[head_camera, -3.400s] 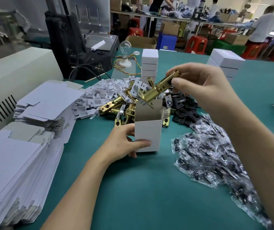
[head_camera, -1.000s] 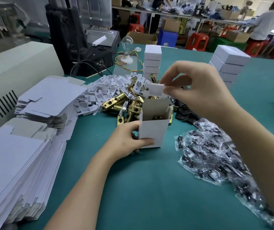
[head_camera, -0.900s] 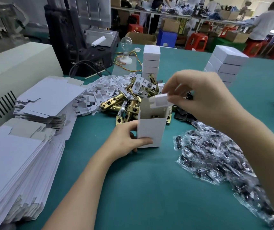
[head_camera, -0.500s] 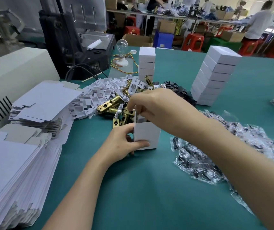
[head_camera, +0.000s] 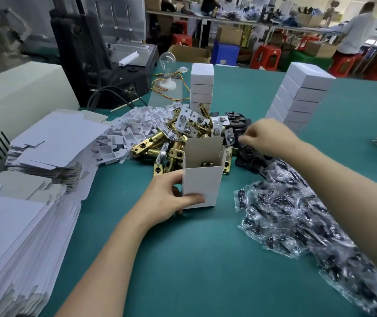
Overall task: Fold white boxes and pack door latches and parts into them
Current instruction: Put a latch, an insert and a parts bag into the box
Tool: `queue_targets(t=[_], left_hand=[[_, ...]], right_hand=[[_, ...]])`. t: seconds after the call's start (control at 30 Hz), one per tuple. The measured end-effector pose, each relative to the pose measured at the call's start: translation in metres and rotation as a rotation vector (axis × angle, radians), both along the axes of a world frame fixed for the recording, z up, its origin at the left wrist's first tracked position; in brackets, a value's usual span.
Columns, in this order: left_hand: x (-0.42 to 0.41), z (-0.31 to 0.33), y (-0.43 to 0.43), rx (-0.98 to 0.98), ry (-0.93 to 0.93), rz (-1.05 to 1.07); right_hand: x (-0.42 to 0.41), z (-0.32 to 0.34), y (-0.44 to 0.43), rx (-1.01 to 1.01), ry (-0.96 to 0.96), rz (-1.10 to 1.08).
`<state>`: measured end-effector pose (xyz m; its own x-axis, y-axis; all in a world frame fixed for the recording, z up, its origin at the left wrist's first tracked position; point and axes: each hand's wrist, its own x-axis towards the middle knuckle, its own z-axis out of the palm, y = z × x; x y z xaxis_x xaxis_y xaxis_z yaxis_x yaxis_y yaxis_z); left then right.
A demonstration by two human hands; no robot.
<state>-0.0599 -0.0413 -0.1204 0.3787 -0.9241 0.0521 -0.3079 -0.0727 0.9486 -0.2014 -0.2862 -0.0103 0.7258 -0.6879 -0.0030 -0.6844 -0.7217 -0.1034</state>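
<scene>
I am gripping the stiff white cardboard box (head_camera: 202, 179) with the left hand (head_camera: 169, 199) so it is standing steady and open-topped, a shiny brass latch (head_camera: 207, 164) lying inside, while the right hand (head_camera: 268, 137) is hovering at its two o'clock over flat black plates (head_camera: 248, 160), too blurred for me to tell its grasp.

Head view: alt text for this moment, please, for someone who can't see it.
A person's left hand grips an upright open white box on a teal table, a brass piece showing inside, while the blurred right hand reaches over a pile of black plates. Brass latches are heaped behind the box; flat box blanks lie left, bagged parts right.
</scene>
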Motion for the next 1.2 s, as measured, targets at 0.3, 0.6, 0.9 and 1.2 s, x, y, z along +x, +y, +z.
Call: queue_targets(t=[0.3, 0.6, 0.9, 1.2], left_hand=[[0.000, 0.001, 0.000, 0.000, 0.012, -0.002], [0.000, -0.001, 0.000, 0.006, 0.000, 0.002], [0.001, -0.001, 0.001, 0.008, -0.018, -0.011], [0.001, -0.002, 0.002, 0.014, -0.004, -0.011]], right_hand=[[0.001, -0.039, -0.011, -0.155, 0.169, -0.115], [0.001, -0.044, -0.018, -0.021, 0.121, -0.206], [-0.010, -0.043, -0.024, 0.046, 0.027, -0.261], [-0.017, -0.027, -0.016, -0.002, -0.263, -0.267]])
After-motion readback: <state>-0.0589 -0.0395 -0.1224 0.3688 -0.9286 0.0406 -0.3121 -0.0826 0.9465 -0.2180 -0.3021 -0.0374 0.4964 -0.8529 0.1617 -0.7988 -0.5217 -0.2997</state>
